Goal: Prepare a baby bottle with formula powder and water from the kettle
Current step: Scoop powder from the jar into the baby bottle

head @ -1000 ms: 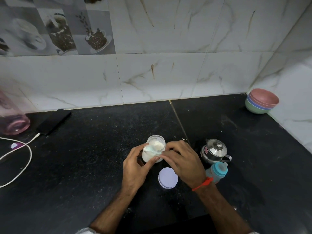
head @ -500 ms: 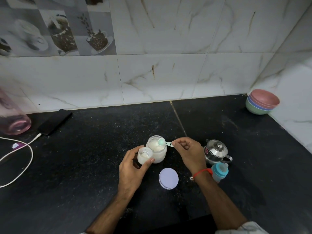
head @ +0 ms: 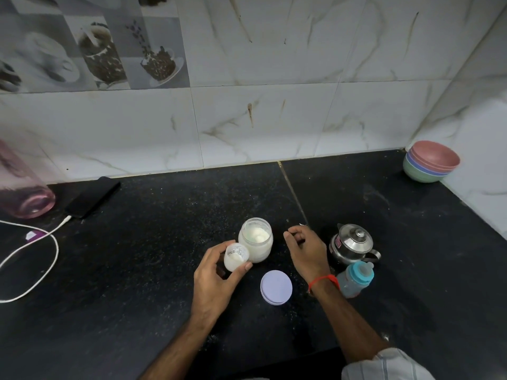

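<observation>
Dim, soft indoor lighting, wide-angle view.
Edges are bending and blurring at left; black counter (head: 137, 270) is swallowing shadows.

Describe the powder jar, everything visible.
The powder jar is a small, round, translucent frosted container, glass or plastic, standing upright and open on the black counter. White powder fills it near the rim. Its lilac lid lies apart, in front. The small bottle held by the left hand sits against its front-left side.
</observation>
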Motion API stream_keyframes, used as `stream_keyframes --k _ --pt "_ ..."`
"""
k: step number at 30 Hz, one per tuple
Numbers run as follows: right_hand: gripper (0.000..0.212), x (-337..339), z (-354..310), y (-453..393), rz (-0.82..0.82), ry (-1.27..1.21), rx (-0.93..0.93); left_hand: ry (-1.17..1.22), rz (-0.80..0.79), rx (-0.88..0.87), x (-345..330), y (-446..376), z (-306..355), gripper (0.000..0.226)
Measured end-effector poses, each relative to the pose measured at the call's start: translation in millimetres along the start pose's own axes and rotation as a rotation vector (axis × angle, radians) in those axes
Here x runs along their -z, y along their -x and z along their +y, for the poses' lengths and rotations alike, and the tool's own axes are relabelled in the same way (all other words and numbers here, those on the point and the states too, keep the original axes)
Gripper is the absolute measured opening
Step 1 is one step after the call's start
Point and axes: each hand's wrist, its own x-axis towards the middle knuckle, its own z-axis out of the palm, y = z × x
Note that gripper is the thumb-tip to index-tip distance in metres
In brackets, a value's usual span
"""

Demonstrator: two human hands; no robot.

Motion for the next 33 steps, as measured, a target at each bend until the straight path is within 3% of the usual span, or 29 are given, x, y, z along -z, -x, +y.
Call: stream_keyframes --k 6,10,13,20,23,26,30,33 --pt "0.021 2 21 28 -0.111 0.100 0.055 0.020 -0.063 0.039 -17 9 2 0.053" --pt "0.065 -5 36 47 -0.398 0.414 0.088 0.041 -0.078 0.071 -25 18 -1 0.052" --pt "0.094 -12 44 55 -0.495 0.598 0.112 0.013 -0.088 0.086 -26 25 -7 0.053" --pt "0.093 -7 48 57 -0.486 0.586 0.152 -0.032 -0.109 0.131 -25 37 -8 0.053" --pt "0.072 11 38 55 -0.357 0.433 0.245 -0.009 -0.099 0.135 -29 41 -7 0.052" --pt "0.048 37 26 56 -0.051 0.302 0.383 0.007 -0.088 0.133 -37 43 -4 0.052" --pt "0.041 70 25 54 0.328 0.251 0.499 0.012 -0.116 0.114 -54 42 3 0.053" --pt "0.042 91 36 58 0.506 0.219 0.472 0.012 -0.149 0.093 -65 41 11 0.052"
